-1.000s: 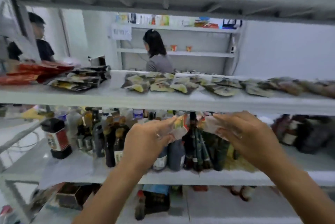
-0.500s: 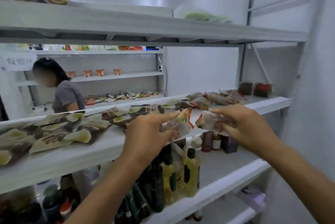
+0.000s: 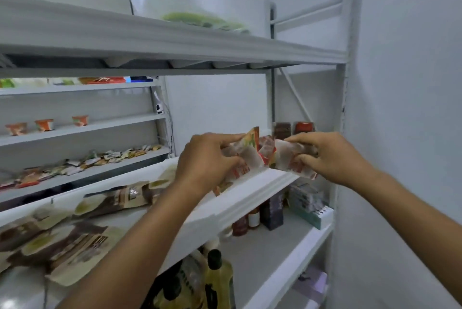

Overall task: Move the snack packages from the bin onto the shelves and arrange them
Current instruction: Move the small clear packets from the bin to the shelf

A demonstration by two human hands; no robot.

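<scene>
My left hand [image 3: 207, 162] and right hand [image 3: 333, 158] grip the crinkly red-and-white plastic snack packages [image 3: 246, 152] with curled fingers, just over the front edge of the white metal shelf [image 3: 252, 192]. I think this is the placing step. Next I must lay them flat on it, short of the small dark jars [image 3: 282, 130] behind.

The only view comes from a wide-angle camera worn on the person's head, very near the white rack [image 3: 348, 33]. It faces forward and a little to the right along the rack, toward the wall [image 3: 412, 108] that fills the right side of the frame. Its height is between the middle shelf [image 3: 250, 191], seen from above, and the upper shelf [image 3: 175, 43], seen from below. The left hand [image 3: 207, 161] and the right hand [image 3: 335, 158] reach in from the lower edge and hold snack packages [image 3: 252, 156] near the centre, while a second rack [image 3: 82, 128] is farther away at the middle left.
</scene>
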